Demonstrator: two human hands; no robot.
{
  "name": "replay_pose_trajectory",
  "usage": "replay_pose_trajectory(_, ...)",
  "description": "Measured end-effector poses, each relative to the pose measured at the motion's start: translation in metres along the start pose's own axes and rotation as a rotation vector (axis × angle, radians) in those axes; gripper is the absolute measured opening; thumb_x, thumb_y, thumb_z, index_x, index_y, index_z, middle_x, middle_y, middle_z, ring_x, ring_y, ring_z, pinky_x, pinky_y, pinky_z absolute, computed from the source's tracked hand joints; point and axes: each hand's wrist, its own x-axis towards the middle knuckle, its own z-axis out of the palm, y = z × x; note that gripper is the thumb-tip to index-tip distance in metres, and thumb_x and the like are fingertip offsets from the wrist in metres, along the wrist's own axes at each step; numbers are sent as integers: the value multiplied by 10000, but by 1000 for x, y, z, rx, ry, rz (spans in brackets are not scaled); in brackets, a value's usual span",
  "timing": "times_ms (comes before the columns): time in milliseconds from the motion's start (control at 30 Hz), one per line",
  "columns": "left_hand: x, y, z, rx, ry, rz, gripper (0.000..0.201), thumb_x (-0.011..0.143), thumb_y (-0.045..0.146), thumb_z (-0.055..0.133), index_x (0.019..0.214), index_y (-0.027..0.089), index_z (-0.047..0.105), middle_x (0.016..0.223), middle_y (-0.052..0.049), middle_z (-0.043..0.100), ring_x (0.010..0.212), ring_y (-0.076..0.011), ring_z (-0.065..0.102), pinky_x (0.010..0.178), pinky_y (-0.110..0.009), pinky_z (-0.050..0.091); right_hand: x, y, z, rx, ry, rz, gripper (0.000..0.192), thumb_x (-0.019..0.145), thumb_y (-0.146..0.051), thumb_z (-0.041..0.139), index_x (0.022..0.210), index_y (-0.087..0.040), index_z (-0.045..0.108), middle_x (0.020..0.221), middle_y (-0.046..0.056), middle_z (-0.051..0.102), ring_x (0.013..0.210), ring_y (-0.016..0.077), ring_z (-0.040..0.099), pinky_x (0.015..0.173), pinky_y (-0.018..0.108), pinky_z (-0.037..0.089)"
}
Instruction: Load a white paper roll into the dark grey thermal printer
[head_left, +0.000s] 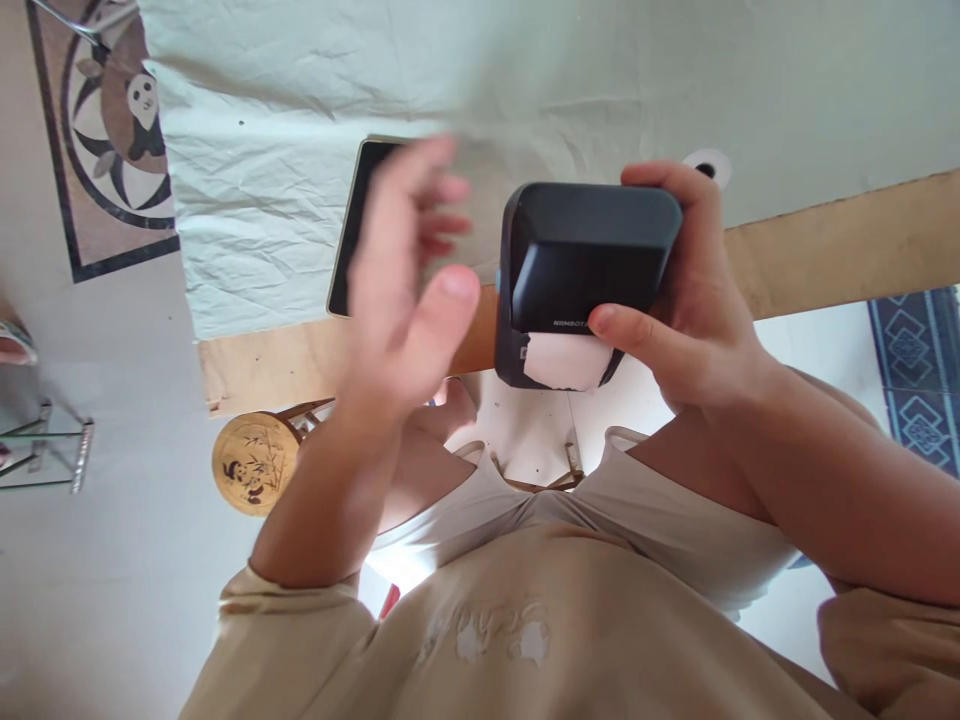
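My right hand (694,300) grips a black label printer (592,270) marked "NIIMBOT", its thumb across the front and its fingers round the far side. White label paper (568,361) with an uneven edge shows at the printer's near end. To the left, apart from the printer, my left hand (412,260) is raised and blurred, with its thumb and fingers apart and nothing between them. Partly hidden behind it, a dark-screened tablet or phone (349,240) lies on the cloth. A small white roll (716,160) with a dark centre lies beyond my right hand.
A pale green, wrinkled cloth (262,220) covers the table, leaving a bare wooden edge (847,240) along my side. Below the table at left stands a round wooden stool (255,463) with a panda picture. A blue patterned mat (919,380) lies on the floor at right.
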Motion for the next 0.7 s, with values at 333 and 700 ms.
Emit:
replay_pose_trajectory(333, 38, -4, -19, 1006, 84, -473, 854, 777, 189, 693, 1557, 112, 353, 1420, -197, 525, 1404, -404, 441, 1206, -503, 326, 0, 3, 1, 71, 41, 12, 649, 863, -309, 692, 1406, -377, 344, 1061, -14, 541, 960, 93, 565, 770, 248, 512)
replay_pose_trajectory(700, 40, -3, -13, 1107, 66, -440, 926, 772, 175, 622, 1609, 91, 234, 1277, -203, 618, 1249, -401, 579, 1144, -528, 398, 1, 2, 3, 101, 40, 34, 622, 867, -295, 679, 1390, -399, 357, 1092, -4, 530, 873, 80, 550, 649, 195, 492)
